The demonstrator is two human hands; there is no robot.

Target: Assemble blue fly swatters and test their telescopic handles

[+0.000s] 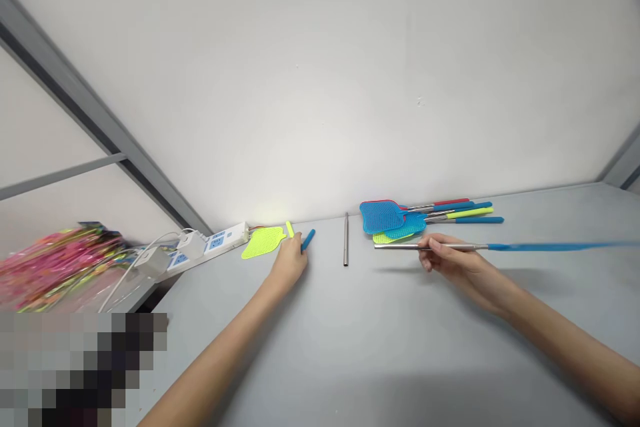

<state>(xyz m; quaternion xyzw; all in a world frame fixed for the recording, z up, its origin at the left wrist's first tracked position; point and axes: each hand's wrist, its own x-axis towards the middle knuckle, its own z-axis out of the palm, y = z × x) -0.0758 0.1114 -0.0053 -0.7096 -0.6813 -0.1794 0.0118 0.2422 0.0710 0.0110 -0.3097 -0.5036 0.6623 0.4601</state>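
Note:
My left hand (291, 257) is closed on a short blue handle grip (309, 239) at the back of the table. Just beside it lie a yellow handle grip (289, 229) and a yellow fly swatter head (265, 242). My right hand (450, 255) pinches the metal rod of a blue fly swatter (530, 247), held level above the table with its blue head edge-on to the right and blurred. A loose metal rod (346, 240) lies on the table between my hands.
Several fly swatters with blue (383, 216), yellow and red parts lie piled by the wall. At the left stand a white power strip (210, 247) with plugged-in chargers (153, 261) and a heap of pink plastic-wrapped items (65, 267). The grey table (370, 340) meets the wall behind.

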